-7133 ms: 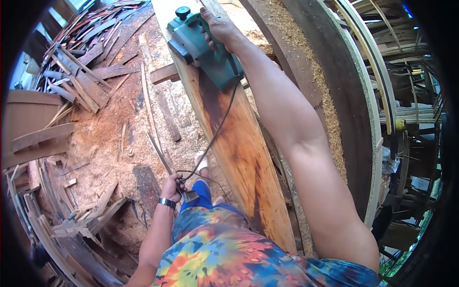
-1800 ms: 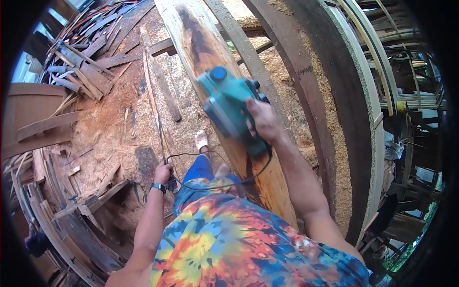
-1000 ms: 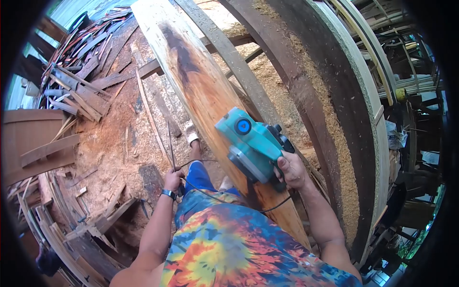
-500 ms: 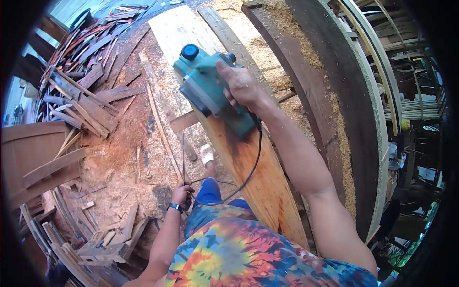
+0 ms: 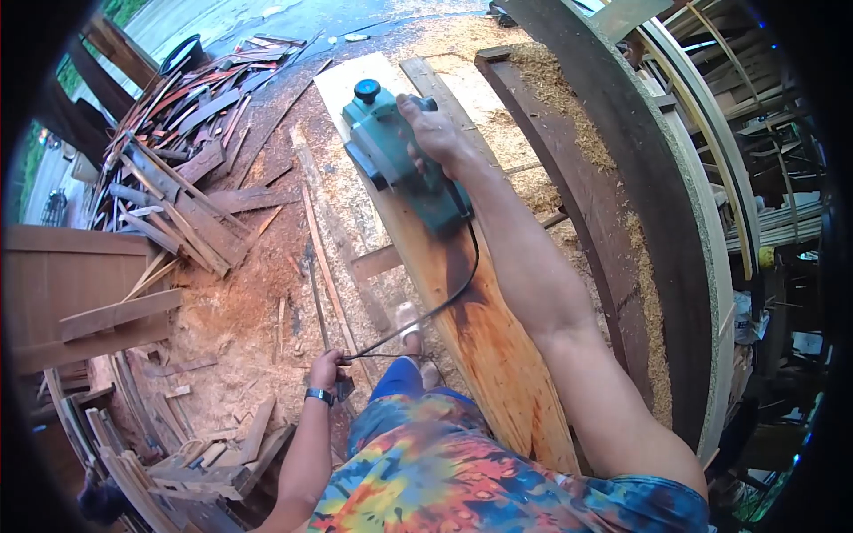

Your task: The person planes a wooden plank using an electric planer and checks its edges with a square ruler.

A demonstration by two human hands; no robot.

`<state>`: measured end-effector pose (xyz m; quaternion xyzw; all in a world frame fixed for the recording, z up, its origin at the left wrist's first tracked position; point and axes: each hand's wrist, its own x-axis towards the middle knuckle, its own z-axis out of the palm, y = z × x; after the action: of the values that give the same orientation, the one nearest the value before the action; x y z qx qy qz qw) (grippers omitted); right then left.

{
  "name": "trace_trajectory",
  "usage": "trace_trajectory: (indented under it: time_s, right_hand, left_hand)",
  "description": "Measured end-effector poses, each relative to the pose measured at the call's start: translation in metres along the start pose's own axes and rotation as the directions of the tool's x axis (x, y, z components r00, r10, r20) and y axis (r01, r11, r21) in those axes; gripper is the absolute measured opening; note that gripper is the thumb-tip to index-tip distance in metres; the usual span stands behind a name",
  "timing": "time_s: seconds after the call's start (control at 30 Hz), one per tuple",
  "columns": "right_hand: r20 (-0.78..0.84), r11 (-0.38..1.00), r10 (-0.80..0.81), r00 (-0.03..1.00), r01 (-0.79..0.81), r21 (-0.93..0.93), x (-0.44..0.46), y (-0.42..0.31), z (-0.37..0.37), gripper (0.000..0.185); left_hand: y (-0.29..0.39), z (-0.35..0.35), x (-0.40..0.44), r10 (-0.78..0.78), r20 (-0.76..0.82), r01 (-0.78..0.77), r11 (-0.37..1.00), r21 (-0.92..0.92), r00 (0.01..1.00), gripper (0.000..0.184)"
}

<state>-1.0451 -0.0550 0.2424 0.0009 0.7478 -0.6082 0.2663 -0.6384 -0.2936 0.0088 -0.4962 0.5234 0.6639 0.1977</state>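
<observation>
A teal electric planer (image 5: 395, 147) with a black front knob rests flat on a long wooden plank (image 5: 489, 346). My right hand (image 5: 433, 133) is wrapped round the planer's rear handle, arm stretched forward. From the tool a black power cord (image 5: 471, 266) loops back across the plank toward me. Down beside my leg, my left hand (image 5: 329, 369) is closed round that cord; a watch sits on its wrist. The plank's surface looks pale at the far end and orange-brown with dark streaks nearer me.
Right of the plank lie a narrow board (image 5: 435, 84) and a thick dark curved beam (image 5: 613, 293) strewn with shavings. Scrap wood (image 5: 200, 111) is heaped at the far left. Offcuts (image 5: 213, 453) lie at the lower left. Sawdust (image 5: 240, 329) covers the floor.
The planer and my right hand have moved farther forward along the plank, and the cord stretches out more. My left hand still grips the cord. The camera view has shifted slightly.
</observation>
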Motion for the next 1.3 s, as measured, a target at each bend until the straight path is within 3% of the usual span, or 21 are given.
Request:
trace_trajectory:
  time_s: [0.27, 0.4, 0.47, 0.57, 0.7, 0.83, 1.03, 1.3]
  right_hand:
    - [-0.035, 1.000, 0.011, 0.999, -0.011, -0.003, -0.267, 0.133, -0.034, 0.061]
    - [-0.049, 0.988, 0.152, 0.987, -0.150, 0.033, -0.398, 0.185, -0.049, 0.081]
    - [-0.056, 0.980, 0.201, 0.978, -0.200, 0.023, -0.444, 0.213, -0.057, 0.087]
    - [-0.069, 0.988, 0.153, 0.986, -0.153, 0.001, -0.466, 0.221, -0.062, 0.075]
    - [-0.040, 0.990, 0.132, 0.990, -0.134, -0.037, -0.435, 0.202, -0.062, 0.072]
    - [-0.040, 0.992, 0.114, 0.993, -0.115, -0.044, -0.363, 0.170, -0.053, 0.068]
    - [-0.018, 0.998, -0.002, 1.000, 0.001, -0.062, -0.190, 0.096, -0.035, 0.060]
    - [-0.016, 0.998, -0.045, 0.999, 0.044, -0.037, 0.064, -0.017, 0.006, 0.065]
  left_hand:
    - [-0.018, -0.005, 0.001, 0.097, -0.043, -0.087, 0.980, 0.180, 0.994, 0.017]
    - [-0.023, 0.015, -0.007, 0.128, -0.013, -0.125, 0.984, 0.126, 0.992, 0.020]
    - [-0.033, 0.024, -0.003, 0.122, 0.005, -0.122, 0.989, 0.077, 0.992, 0.012]
    - [-0.036, 0.044, -0.008, 0.061, 0.028, -0.063, 0.996, 0.058, 0.998, 0.013]
    - [-0.043, 0.050, 0.005, 0.081, 0.034, -0.085, 0.986, 0.141, 0.996, 0.010]
    - [-0.020, 0.051, 0.005, 0.062, -0.022, -0.060, 0.996, 0.059, 0.998, 0.007]
    - [0.008, 0.026, 0.057, 0.068, -0.084, -0.061, 0.994, 0.085, 0.994, 0.008]
    - [0.084, 0.022, 0.089, 0.009, -0.046, -0.017, 0.984, -0.180, 0.999, 0.014]
